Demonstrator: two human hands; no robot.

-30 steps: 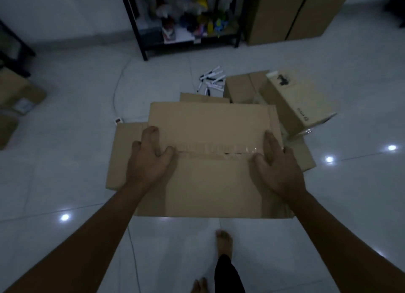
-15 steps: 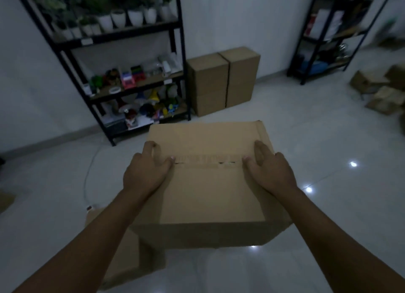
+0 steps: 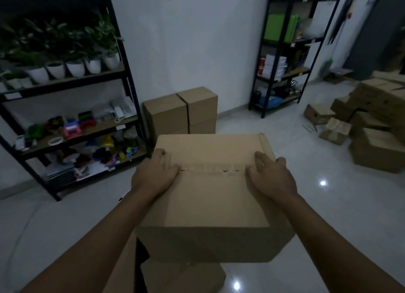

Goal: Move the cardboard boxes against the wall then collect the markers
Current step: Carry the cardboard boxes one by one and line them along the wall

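Cardboard box point(image 3: 210, 196) carried mid-air, facing stacked boxes point(image 3: 182, 112) at the wall. Left hand point(image 3: 153, 176) and right hand point(image 3: 270, 177) grip its top side edges. Rigid, seemingly light; underside support safer.

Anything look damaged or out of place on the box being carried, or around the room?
The carried box has torn, ragged tape along its top seam between the left hand and right hand. On the right, a loose pile of boxes sits tumbled at angles on the floor, unlike the neat stack against the wall.
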